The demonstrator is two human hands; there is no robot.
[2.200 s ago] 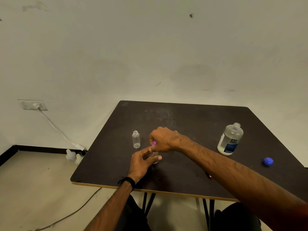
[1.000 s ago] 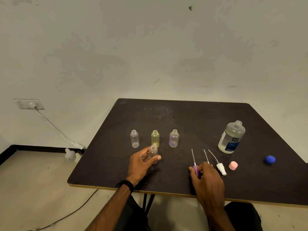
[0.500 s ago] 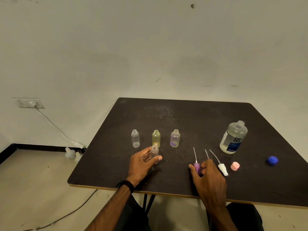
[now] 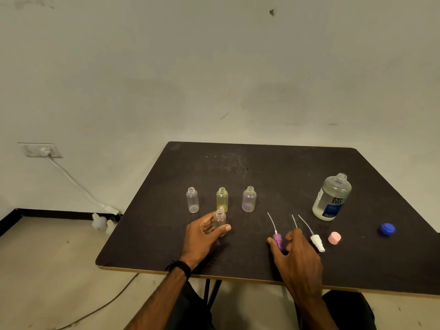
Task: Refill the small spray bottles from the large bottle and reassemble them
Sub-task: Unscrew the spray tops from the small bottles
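On a dark worktop (image 4: 273, 177), an uncapped large bottle (image 4: 331, 198) stands far right of both hands. The left hand (image 4: 202, 236) curls its fingers (image 4: 222, 228) around a small clear bottle (image 4: 219, 221); the right hand (image 4: 297, 256) pinches a purple spray top (image 4: 277, 240).

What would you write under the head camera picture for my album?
Left hand holds an open small bottle; right hand rests by the purple spray top.
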